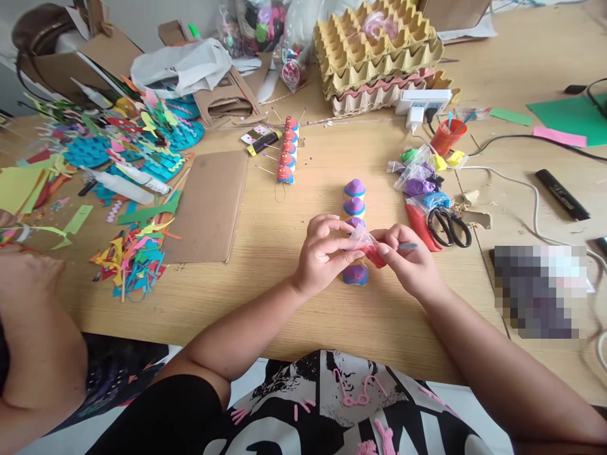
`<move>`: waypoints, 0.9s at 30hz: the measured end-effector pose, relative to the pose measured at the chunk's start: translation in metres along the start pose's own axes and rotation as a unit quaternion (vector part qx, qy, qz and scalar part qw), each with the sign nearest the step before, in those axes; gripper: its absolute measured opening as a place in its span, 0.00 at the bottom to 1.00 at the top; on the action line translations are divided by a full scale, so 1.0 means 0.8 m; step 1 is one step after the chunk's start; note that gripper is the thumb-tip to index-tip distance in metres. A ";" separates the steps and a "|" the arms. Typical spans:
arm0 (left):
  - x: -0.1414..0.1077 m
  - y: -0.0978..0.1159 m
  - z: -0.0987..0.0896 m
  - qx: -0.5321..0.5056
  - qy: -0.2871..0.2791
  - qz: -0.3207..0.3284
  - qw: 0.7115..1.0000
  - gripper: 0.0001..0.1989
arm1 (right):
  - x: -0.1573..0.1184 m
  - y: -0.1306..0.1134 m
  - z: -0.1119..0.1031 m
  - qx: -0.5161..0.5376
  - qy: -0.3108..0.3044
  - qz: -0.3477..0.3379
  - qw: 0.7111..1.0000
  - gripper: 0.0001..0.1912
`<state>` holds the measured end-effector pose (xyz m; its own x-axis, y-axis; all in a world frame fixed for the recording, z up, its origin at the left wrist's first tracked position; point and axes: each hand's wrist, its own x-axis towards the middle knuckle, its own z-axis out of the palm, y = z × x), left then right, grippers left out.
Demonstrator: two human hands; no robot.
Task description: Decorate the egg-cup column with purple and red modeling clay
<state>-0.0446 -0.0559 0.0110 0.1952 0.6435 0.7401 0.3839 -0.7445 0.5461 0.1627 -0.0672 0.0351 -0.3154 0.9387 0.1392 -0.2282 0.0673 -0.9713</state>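
Note:
My left hand (321,254) pinches the clear, loose end of a small plastic bag of red clay (374,254). On its other side, my right hand (413,260) grips the same bag between thumb and fingers, and a thin blue stick (408,246) shows across that hand. Below both hands lies an egg-carton strip with purple domes and blue edges (354,206), partly hidden by them. Farther off stands a finished-looking caterpillar (286,155) of red and blue cups, with faces and pins sticking out.
Scissors (449,227), bagged clay (420,185) and an orange cup (448,136) are on the right. Egg trays (379,57) are stacked at the back beside a power strip (424,100). Cardboard (208,205) and paper scraps (137,256) lie left, near another person's arm (38,335).

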 end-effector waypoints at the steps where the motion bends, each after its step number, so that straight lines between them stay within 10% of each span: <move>1: 0.000 0.001 0.000 -0.001 0.003 0.004 1.000 0.01 | 0.001 0.001 0.000 0.016 0.003 0.018 1.000 0.21; 9: -0.002 0.006 -0.002 0.024 0.009 -0.013 1.000 0.03 | 0.002 -0.004 -0.001 0.025 -0.094 0.128 0.987 0.19; 27: 0.002 0.011 -0.009 0.053 -0.031 0.008 0.998 0.10 | -0.006 -0.004 -0.004 -0.079 -0.006 0.046 0.996 0.19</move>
<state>-0.0475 -0.0626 0.0201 0.2563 0.6431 0.7216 0.4720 -0.7348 0.4871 0.1676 -0.0708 0.0373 -0.3403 0.9390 0.0502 -0.0512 0.0348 -0.9981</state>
